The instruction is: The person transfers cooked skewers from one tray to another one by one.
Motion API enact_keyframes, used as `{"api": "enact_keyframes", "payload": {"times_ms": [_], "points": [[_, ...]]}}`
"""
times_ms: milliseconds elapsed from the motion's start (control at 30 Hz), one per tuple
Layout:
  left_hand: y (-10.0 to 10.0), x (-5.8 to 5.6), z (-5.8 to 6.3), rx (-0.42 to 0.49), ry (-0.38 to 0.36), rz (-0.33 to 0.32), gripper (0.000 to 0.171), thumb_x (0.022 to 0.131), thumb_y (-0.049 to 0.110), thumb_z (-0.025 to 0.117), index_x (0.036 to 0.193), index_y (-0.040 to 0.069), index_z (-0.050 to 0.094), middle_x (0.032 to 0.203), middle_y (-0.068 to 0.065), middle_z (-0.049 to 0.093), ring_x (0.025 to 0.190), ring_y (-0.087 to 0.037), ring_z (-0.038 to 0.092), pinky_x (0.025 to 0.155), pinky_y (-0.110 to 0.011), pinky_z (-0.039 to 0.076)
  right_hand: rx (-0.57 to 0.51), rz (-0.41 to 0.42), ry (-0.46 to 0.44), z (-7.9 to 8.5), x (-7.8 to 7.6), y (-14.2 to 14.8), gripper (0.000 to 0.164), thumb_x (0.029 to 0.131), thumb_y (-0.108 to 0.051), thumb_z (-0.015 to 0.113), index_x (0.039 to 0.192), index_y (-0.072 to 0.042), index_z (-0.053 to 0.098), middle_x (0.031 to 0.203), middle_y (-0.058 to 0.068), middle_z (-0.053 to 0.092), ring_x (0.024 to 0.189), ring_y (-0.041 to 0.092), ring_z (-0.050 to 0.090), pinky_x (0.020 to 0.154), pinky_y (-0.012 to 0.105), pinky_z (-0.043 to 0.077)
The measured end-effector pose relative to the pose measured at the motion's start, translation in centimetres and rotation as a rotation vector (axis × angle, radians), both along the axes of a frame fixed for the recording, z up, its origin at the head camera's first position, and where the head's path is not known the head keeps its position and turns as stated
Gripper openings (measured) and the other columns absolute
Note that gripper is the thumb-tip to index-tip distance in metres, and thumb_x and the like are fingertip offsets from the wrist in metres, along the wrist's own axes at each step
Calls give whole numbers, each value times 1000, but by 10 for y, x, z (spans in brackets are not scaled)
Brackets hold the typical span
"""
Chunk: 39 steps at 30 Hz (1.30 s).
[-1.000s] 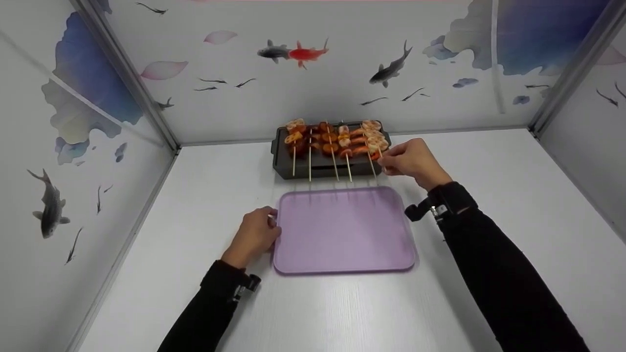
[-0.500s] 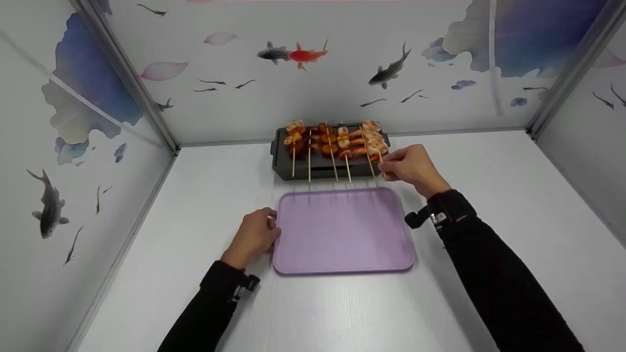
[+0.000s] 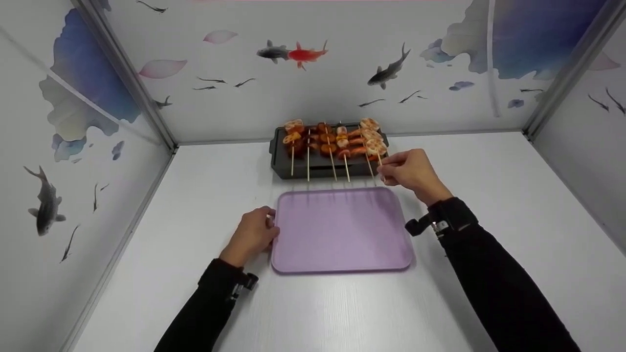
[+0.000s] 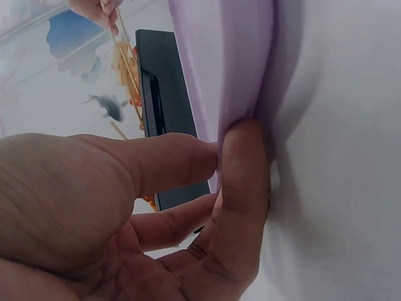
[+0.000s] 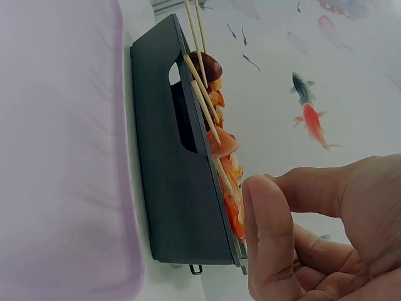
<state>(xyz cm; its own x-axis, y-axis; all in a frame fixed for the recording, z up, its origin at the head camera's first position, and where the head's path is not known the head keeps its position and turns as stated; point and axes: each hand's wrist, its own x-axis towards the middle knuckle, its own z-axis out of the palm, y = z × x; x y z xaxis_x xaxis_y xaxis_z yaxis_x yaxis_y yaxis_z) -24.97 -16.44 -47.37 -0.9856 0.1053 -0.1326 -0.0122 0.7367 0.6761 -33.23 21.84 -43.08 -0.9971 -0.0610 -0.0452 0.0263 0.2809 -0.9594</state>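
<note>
My left hand (image 3: 249, 234) pinches the left edge of a shallow lilac tray (image 3: 342, 230), thumb on the inside of the rim and index finger (image 4: 244, 169) outside and beneath it. Behind the tray stands a dark grey grill box (image 3: 313, 171) with several food skewers laid across its top. My right hand (image 3: 411, 171) is at the box's front right corner. Between thumb and fingertips it pinches the bare stick of the rightmost skewer (image 3: 375, 146), which carries pale browned round slices. In the right wrist view the fingers hide most of that stick.
The other skewers' sticks (image 3: 334, 168) jut over the grill's front edge toward the tray. A white back wall (image 3: 220, 117) painted with fish stands close behind the grill. Side walls (image 3: 122, 190) flank the white table (image 3: 318, 313).
My right hand has come a little toward me, and the pinched skewer has shifted slightly with it. The left hand keeps its hold on the tray, which stays in place.
</note>
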Motion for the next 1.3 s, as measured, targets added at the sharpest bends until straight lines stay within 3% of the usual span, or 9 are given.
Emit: {"api": "enact_keyframes", "payload": {"times_ms": [367, 767, 1300], "points": [[-3, 2, -1, 51, 26, -24, 41, 93, 4, 66, 133, -4, 58, 83, -7, 62, 63, -16, 61, 54, -30, 53, -1, 21, 0, 5, 19, -8, 30, 91, -12, 77, 114, 6, 70, 108, 30, 70, 76, 19, 73, 70, 32, 61], [-1, 1, -1, 23, 37, -22, 41, 92, 4, 66, 132, -5, 59, 83, -6, 62, 65, -16, 61, 55, -30, 52, -52, 69, 41, 7, 41, -19, 27, 90, -9, 77, 110, 8, 70, 101, 25, 70, 75, 22, 73, 71, 35, 61], [-1, 0, -1, 5, 13, -18, 42, 93, 5, 67, 133, -3, 58, 86, -8, 65, 65, -17, 65, 55, -30, 54, -152, 98, 24, -2, 73, -36, 27, 88, -5, 79, 109, 8, 70, 100, 25, 69, 76, 26, 71, 69, 39, 61]]}}
